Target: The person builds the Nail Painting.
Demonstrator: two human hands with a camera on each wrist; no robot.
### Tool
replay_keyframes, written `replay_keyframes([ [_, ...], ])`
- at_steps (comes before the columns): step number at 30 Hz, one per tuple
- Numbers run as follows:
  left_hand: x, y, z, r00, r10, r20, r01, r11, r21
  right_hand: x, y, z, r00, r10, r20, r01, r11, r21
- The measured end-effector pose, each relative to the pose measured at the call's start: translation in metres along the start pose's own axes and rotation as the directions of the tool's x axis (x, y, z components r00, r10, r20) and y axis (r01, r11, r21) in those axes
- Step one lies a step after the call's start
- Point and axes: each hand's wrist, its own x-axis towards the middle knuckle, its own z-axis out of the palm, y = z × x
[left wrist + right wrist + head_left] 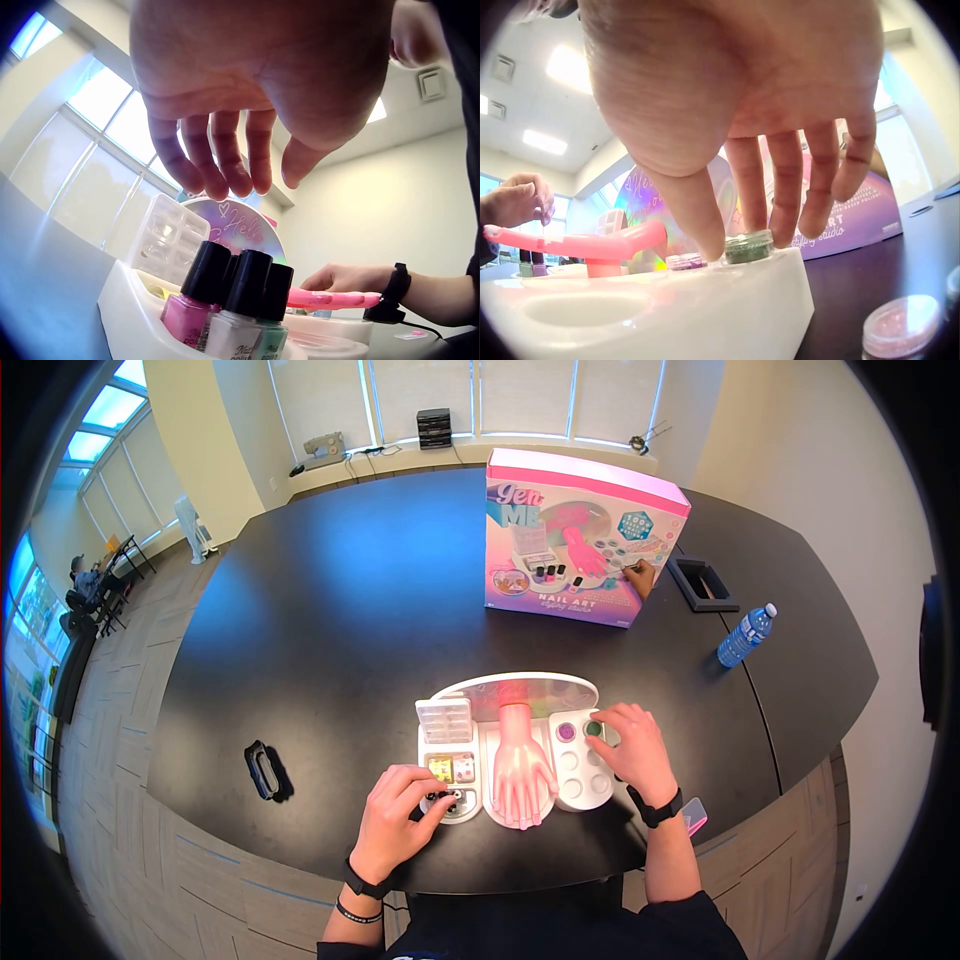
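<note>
My right hand (640, 750) pinches a small pot of green glitter (748, 249) between thumb and fingers, at the back right well of the white tray (585, 797). Beside it sits a pot of purple glitter (567, 732). My left hand (395, 815) hovers over several black-capped nail polish bottles (244, 289), its fingers loosely bent and apart from the caps in the left wrist view. Between my hands a pink plastic model hand (516, 760) lies palm down on the white base. Behind it rises a rounded, shiny back panel (238, 225).
A clear compartment case (444, 722) stands upright at the tray's left. The nail art box (580, 550) stands behind, with a water bottle (745, 635) to its right. A black strap-like item (262, 770) lies far left. Another lidded pot (900, 330) is near my right hand.
</note>
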Motion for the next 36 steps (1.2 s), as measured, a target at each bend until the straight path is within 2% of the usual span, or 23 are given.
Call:
replay_keyframes([
  [28,-0.001,0.0,-0.001,1.0,-0.015,0.017,0.015,1.0,-0.003,-0.003,0.008,-0.001,0.998,0.001,-0.061,0.002,0.999,0.052],
  [34,-0.001,-0.002,-0.001,1.0,-0.01,0.013,0.01,1.0,-0.008,-0.013,0.03,-0.011,0.995,0.065,-0.075,-0.063,0.997,0.034],
  [36,-0.001,-0.002,-0.001,1.0,-0.01,0.013,0.01,1.0,-0.007,-0.018,0.03,-0.017,0.994,0.108,-0.018,-0.109,0.994,-0.024],
])
